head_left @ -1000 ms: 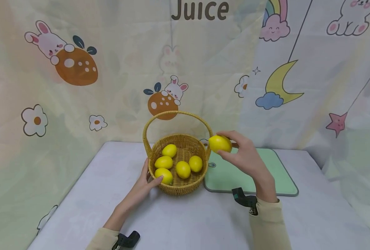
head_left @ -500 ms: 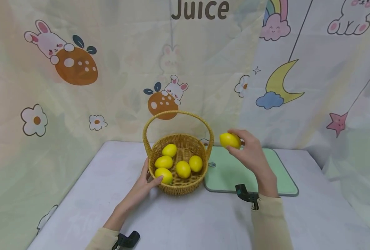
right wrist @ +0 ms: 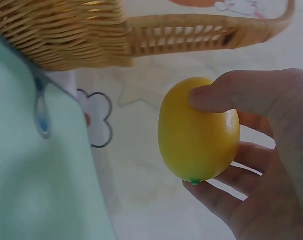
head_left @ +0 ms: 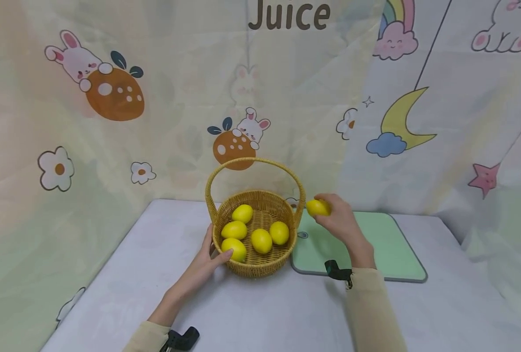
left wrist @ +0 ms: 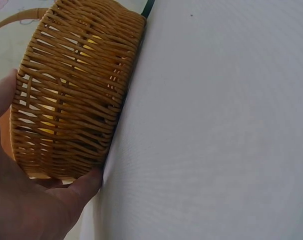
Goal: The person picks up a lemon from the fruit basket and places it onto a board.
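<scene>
Holding one lemon point(head_left: 318, 207) pinched in curled right hand point(head_left: 340, 222) fingers just beside the basket point(head_left: 255, 230) handle, above the green board's point(head_left: 388, 254) far-left corner; left hand point(head_left: 207, 261) steadies the basket wall, fingers extended; best lowered gently, clear of the handle, basket braced.

- Both arms wear long beige sleeves, the left sleeve point(head_left: 147, 338) and the right sleeve point(head_left: 370, 313), ending at the wrists.
- A small black camera mount point(head_left: 182, 339) sits at the left cuff.
- A dark camera clip point(head_left: 337, 271) sits at the right cuff.
- Both hands are bare.
</scene>
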`<state>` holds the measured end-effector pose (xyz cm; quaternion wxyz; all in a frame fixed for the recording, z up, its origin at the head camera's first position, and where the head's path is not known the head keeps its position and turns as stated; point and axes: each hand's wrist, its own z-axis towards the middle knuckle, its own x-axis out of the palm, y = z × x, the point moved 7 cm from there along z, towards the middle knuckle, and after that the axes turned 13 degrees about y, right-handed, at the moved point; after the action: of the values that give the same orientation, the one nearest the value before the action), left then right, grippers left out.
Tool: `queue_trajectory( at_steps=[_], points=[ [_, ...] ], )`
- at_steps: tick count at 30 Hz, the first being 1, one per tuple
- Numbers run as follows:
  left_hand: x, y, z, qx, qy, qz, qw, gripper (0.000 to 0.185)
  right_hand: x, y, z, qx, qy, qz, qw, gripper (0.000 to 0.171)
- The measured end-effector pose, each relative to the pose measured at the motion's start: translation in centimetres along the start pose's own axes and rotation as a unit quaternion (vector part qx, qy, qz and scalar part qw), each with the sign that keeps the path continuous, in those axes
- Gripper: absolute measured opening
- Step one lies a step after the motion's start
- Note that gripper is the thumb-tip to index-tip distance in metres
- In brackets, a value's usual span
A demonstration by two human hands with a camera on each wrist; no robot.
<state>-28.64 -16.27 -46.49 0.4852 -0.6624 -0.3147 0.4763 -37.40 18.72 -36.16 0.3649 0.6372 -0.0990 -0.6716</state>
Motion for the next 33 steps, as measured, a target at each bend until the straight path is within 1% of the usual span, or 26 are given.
queue_trajectory(
  at_steps=[4, 11, 17, 26, 33],
  points=[
    [-0.1, -0.2, 0.0, 0.001, -0.005, 0.002, 1.0000, 0.097, 1.4, -0.7, 1.0, 0.004, 0.023, 0.002, 1.000, 0.051],
    [-0.1, -0.1, 0.1, 0.001, -0.003, 0.002, 1.0000, 0.097, 3.8, -2.4, 2.3, -0.007, 0.047, 0.002, 0.999, 0.052],
    [0.0, 0.1, 0.1, -0.005, -0.011, 0.004, 0.9999, 0.097, 5.9, -3.9, 2.9, -0.015, 0.073, 0.014, 0.997, 0.057],
    [0.0, -0.1, 0.0, -0.002, -0.011, 0.004, 0.9999, 0.099, 6.3, -3.7, 2.8, -0.017, 0.081, 0.018, 0.996, 0.060],
    [0.0, 0.1, 0.0, -0.002, -0.012, 0.003, 0.9999, 0.101, 6.2, -3.5, 2.8, -0.006, 0.084, 0.019, 0.996, 0.061]
  ],
)
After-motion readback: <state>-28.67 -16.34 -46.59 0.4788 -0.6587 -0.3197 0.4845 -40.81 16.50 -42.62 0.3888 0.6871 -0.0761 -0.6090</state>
